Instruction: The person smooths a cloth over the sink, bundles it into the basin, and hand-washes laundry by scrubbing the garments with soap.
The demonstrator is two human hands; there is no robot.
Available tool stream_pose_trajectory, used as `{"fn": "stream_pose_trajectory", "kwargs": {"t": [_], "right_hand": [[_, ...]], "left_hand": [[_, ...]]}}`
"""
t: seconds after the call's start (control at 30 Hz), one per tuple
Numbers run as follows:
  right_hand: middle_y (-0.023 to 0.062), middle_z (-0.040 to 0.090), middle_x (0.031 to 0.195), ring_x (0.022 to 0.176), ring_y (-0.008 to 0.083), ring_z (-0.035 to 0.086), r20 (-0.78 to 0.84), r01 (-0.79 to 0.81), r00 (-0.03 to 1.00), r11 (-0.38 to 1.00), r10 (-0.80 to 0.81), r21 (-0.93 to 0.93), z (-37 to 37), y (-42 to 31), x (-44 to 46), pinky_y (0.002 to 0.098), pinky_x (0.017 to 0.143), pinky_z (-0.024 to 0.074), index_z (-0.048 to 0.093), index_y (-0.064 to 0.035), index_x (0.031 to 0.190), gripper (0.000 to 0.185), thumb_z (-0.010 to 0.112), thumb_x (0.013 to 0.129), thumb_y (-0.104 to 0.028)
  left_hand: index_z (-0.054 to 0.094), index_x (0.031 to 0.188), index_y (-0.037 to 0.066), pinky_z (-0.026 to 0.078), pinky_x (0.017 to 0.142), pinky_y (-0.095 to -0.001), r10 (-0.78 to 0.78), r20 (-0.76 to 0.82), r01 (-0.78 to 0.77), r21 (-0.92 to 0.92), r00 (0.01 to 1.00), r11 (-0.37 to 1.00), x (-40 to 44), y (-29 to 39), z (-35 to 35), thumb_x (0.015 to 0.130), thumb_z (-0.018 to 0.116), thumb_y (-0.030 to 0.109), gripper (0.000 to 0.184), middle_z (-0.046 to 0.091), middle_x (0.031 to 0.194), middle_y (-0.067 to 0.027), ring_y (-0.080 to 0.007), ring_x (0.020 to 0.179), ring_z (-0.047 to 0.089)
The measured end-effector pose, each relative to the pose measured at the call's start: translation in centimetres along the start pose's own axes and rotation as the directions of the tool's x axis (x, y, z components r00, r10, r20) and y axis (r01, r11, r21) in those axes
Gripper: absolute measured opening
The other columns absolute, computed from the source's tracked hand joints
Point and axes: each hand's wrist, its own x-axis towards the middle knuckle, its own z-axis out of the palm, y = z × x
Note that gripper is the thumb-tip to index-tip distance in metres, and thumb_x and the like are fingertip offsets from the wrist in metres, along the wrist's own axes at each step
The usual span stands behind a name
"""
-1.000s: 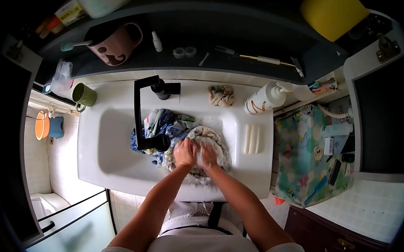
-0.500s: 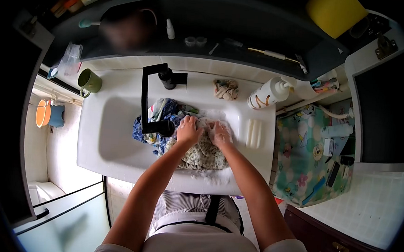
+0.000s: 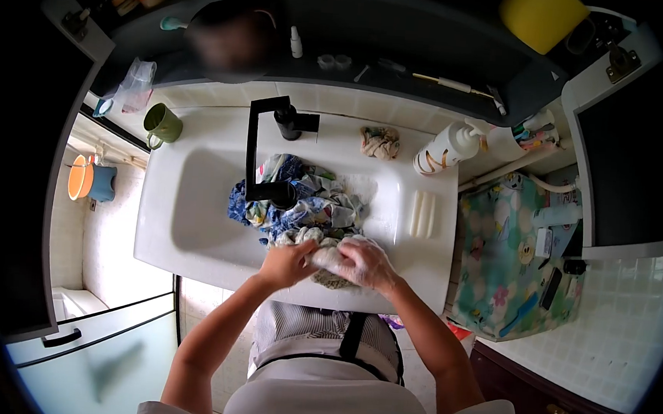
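Observation:
At the front rim of the white sink (image 3: 190,247), my left hand (image 3: 287,265) and my right hand (image 3: 367,265) are both closed around a bunched, pale patterned cloth (image 3: 326,256). Suds cover my right hand. Part of the cloth hangs below my fingers over the rim; its exact kind I cannot make out. Just beyond it, blue and multicoloured wet clothes (image 3: 316,210) lie heaped in the basin, partly under the black faucet (image 3: 255,152). Foam clings to the basin's right side.
A ridged white soap bar (image 3: 422,214) lies at the right rim. Behind stand a white pump bottle (image 3: 447,148), a crumpled small cloth (image 3: 380,143) and a green mug (image 3: 163,124). A dark shelf (image 3: 404,50) overhangs the back; a patterned cover (image 3: 489,256) lies at right.
Both hands have drawn the pale cloth toward me, from the basin's middle to its front rim, and gathered it up. More of the multicoloured clothes now shows. The view has shifted slightly.

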Motion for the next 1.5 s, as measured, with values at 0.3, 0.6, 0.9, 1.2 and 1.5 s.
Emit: {"fn": "stream_pose_trajectory", "kwargs": {"t": [0.3,0.6,0.9,1.2,1.5], "right_hand": [[0.0116,0.063,0.076,0.075,0.0307,0.059,-0.226,-0.374,0.910,0.923,0.347,-0.089,5.3,1.9,-0.1,0.0388,0.071,0.0462,0.063,-0.0074,0.083,0.026,0.059,0.080,-0.033],[0.0122,0.058,0.114,0.108,0.0309,0.053,-0.238,-0.479,0.876,0.818,0.420,-0.319,14.1,8.6,-0.6,0.0485,0.097,0.0373,0.053,-0.0103,0.121,0.046,0.053,0.081,-0.035],[0.0113,0.057,0.111,0.101,0.0308,0.056,-0.473,-0.404,0.870,0.748,0.137,-0.526,14.4,17.3,5.4,0.0449,0.087,0.0423,0.055,-0.0112,0.114,0.036,0.053,0.083,-0.029],[0.0133,0.052,0.120,0.116,0.0341,0.046,-0.330,-0.361,0.885,0.932,0.329,-0.040,4.9,11.8,5.6,0.0487,0.103,0.0289,0.042,-0.0091,0.122,0.067,0.075,0.069,-0.035],[0.0191,0.065,0.097,0.089,0.0377,0.063,-0.266,-0.505,0.839,0.861,0.475,-0.053,4.4,7.8,-1.4,0.0416,0.075,0.0512,0.051,-0.0045,0.118,0.062,0.077,0.070,-0.032]], "left_hand": [[0.069,0.079,0.007,0.045,0.081,-0.0382,0.062,-0.346,-0.181,-0.321,0.936,0.930,3.0,-2.5,0.5,0.074,0.061,0.024,0.020,0.057,0.098,-0.0110,-0.0286,0.092,0.055],[0.062,0.096,0.011,0.032,0.099,-0.0523,0.406,-0.412,-0.322,0.258,0.816,0.911,8.0,-4.1,8.2,0.072,0.060,0.029,0.030,0.057,0.115,-0.0095,-0.0350,0.111,0.049],[0.062,0.082,0.014,0.039,0.089,-0.0478,-0.065,-0.480,0.155,0.151,0.875,0.976,15.7,-4.2,8.9,0.084,0.055,0.035,0.023,0.065,0.091,-0.0095,-0.0312,0.090,0.060],[0.066,0.077,0.002,0.046,0.059,-0.0305,-0.426,-0.289,0.141,-0.664,0.857,0.734,15.0,-4.4,5.0,0.088,0.058,0.047,0.047,0.060,0.058,-0.0051,-0.0149,0.057,0.057],[0.060,0.076,0.005,0.037,0.057,-0.0237,-0.600,-0.411,-0.231,-0.905,0.686,0.357,5.7,-7.2,3.6,0.089,0.063,0.028,0.026,0.052,0.069,0.0051,-0.0057,0.062,0.043]]}}
